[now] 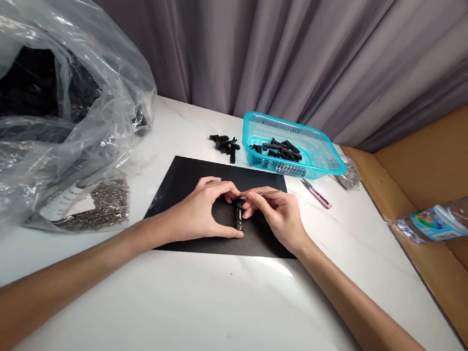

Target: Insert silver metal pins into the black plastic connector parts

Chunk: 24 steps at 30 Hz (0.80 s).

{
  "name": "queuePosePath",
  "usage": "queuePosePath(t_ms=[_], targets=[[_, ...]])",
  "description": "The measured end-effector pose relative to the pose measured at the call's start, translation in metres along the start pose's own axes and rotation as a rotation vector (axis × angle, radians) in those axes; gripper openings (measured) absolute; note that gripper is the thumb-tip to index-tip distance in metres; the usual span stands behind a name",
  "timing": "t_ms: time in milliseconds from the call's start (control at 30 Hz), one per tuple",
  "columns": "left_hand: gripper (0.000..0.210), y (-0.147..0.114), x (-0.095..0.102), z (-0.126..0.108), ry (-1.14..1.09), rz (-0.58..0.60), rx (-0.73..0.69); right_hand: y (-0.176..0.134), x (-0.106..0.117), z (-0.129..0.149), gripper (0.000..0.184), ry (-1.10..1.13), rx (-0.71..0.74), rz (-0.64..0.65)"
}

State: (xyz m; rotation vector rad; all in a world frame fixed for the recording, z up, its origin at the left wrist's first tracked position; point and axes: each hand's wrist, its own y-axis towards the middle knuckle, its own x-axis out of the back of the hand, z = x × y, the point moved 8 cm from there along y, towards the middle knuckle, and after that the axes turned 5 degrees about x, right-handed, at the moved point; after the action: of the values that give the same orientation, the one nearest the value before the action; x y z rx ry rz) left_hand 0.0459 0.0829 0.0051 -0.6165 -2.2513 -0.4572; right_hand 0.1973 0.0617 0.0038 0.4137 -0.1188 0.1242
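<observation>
Over a black rectangular mat (187,182), the curved left hand (201,208) grips a narrow black plastic part (238,215) end to end, apparently steadying it; the right hand (279,210) pinches at its far end, hold unclear. Beyond stands a blue plastic basket (327,154).

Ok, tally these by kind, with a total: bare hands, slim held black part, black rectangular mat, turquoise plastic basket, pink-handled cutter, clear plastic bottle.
Bare hands: 2
Slim black part: 1
Black rectangular mat: 1
Turquoise plastic basket: 1
Pink-handled cutter: 1
Clear plastic bottle: 1
Total: 7
</observation>
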Motion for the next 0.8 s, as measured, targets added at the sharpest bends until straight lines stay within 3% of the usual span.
queuePosePath(t_ms=[333, 433, 600, 800], targets=[[0.057, 0.001, -0.001, -0.003, 0.000, 0.004, -0.010, -0.001, -0.002, 0.000, 0.033, -0.027, 0.008, 0.014], [0.060, 0.000, 0.000, -0.002, 0.012, -0.001, 0.001, -0.001, 0.006, 0.002, 0.034, -0.062, 0.017, -0.073], [0.062, -0.002, 0.000, 0.000, 0.027, 0.004, -0.010, -0.002, 0.028, 0.014, 0.041, -0.304, 0.148, -0.258], [0.062, -0.005, 0.001, 0.002, 0.058, 0.014, 0.001, -0.007, 0.015, 0.026, 0.032, -0.510, 0.290, -0.219]])
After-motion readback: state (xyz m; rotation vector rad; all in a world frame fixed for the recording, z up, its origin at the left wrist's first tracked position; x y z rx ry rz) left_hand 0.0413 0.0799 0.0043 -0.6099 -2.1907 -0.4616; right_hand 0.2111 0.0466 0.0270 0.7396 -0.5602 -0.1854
